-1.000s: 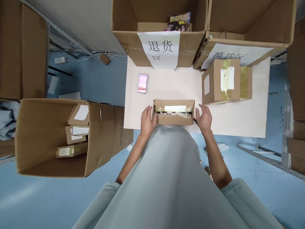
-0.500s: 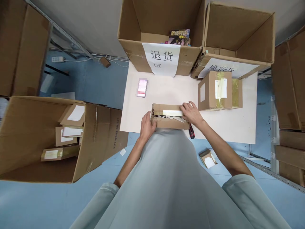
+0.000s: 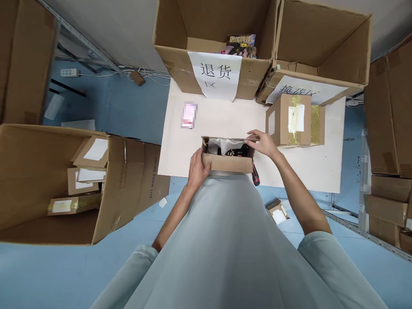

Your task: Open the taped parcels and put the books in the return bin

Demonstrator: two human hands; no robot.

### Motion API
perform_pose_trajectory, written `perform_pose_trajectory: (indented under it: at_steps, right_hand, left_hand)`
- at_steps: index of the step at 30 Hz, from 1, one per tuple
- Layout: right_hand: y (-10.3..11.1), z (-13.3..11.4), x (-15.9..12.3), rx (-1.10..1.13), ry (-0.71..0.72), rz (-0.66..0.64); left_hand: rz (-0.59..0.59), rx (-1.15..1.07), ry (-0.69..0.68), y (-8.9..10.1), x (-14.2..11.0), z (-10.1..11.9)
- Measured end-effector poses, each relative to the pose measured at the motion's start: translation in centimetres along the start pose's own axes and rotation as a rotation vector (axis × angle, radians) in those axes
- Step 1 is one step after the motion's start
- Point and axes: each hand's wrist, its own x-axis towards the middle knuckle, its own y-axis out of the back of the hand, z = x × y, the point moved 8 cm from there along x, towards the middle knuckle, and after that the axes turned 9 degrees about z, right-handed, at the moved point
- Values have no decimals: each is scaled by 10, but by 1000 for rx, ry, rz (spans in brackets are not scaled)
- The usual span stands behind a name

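Observation:
A small cardboard box (image 3: 228, 165) stands at the table's front edge, close to my body, with its top flap raised. White wrapping (image 3: 227, 145) and a black item (image 3: 237, 151) with light markings show inside; I cannot make out its kind. My left hand (image 3: 197, 168) grips the box's left side, thumb on the front wall. At the back right corner, my right hand (image 3: 261, 142) pinches the lifted flap. Beside the box's right side lies a red and black utility knife (image 3: 255, 175), partly hidden.
Two large open cartons with paper signs (image 3: 222, 75) stand at the table's back. Taped boxes (image 3: 296, 120) sit on the right. A blurred pink-white item (image 3: 189, 115) lies left. A big carton (image 3: 128, 180) with parcels is at far left; a small opened box (image 3: 277, 211) is on the floor.
The small box's top flap has been lifted back by my right hand, exposing white wrapping and a black item. My left hand keeps its hold. The view has shifted slightly.

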Motion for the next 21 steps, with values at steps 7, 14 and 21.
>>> perform_pose_trajectory:
  at_steps: [7, 14, 21]
  right_hand:
    - [-12, 62, 27, 160, -342, 197]
    - [-11, 53, 26, -70, -361, 190]
    - [1, 22, 7, -201, -153, 147]
  left_hand:
    - [-68, 64, -182, 2, 9, 33]
    - [-207, 161, -312, -4, 23, 57]
    - [-138, 106, -388, 47, -6, 82]
